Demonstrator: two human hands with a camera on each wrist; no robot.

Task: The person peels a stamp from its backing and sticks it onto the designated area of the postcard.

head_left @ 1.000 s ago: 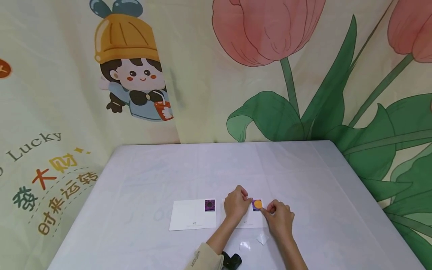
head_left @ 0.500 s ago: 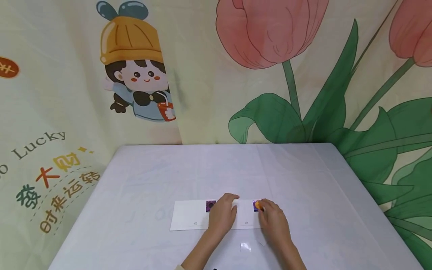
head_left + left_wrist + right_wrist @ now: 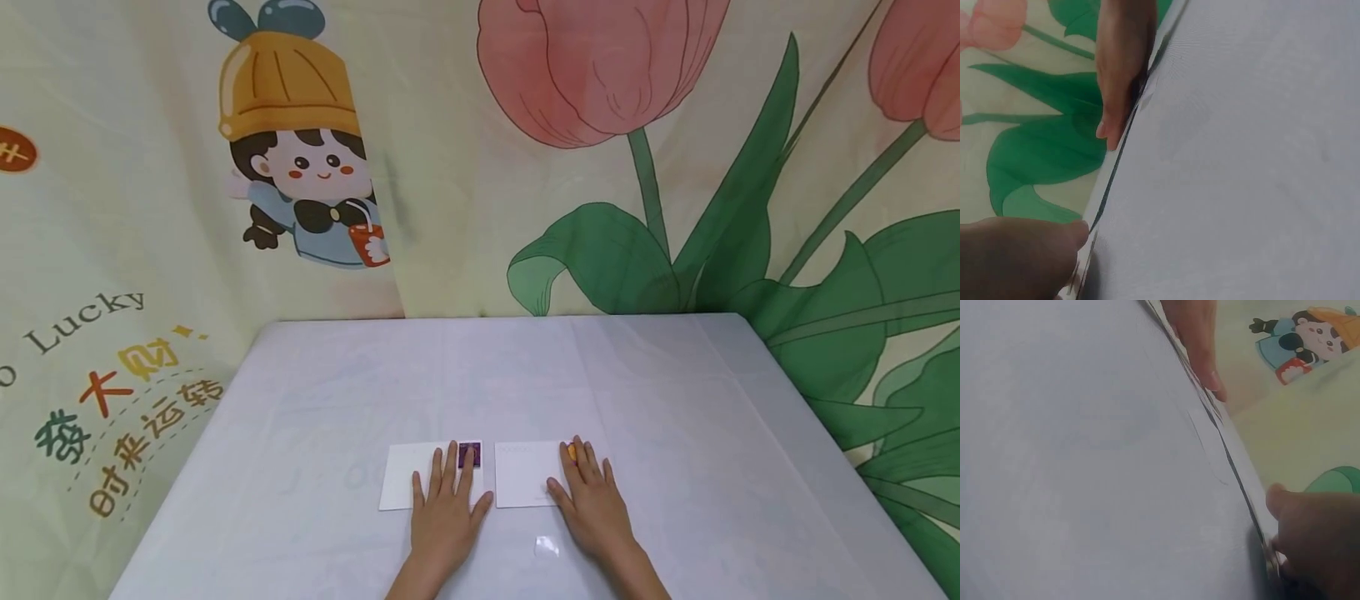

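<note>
Two white cards lie side by side on the table. My left hand (image 3: 444, 521) rests flat with spread fingers on the left card (image 3: 397, 479). Its index finger partly covers the dark purple stamp-like square (image 3: 477, 454) in that card's upper right corner. On the right card (image 3: 521, 479) my right hand (image 3: 592, 508) also lies flat, fingers straight. They cover most of a square with an orange circle (image 3: 572, 451) at the corner. In the left wrist view, my left hand (image 3: 1019, 256) is low at the table's surface; the right wrist view shows my right hand (image 3: 1322, 537) likewise.
A small clear, shiny scrap (image 3: 547, 547) lies on the white-covered table (image 3: 315, 400) in front of the right card. Behind the table's far edge hangs a printed backdrop (image 3: 442, 167) with tulips and a cartoon figure.
My left hand has moved left from the right card's square onto the left card and spread flat. My right fingers, earlier bent at the orange circle, now lie straight over it.
</note>
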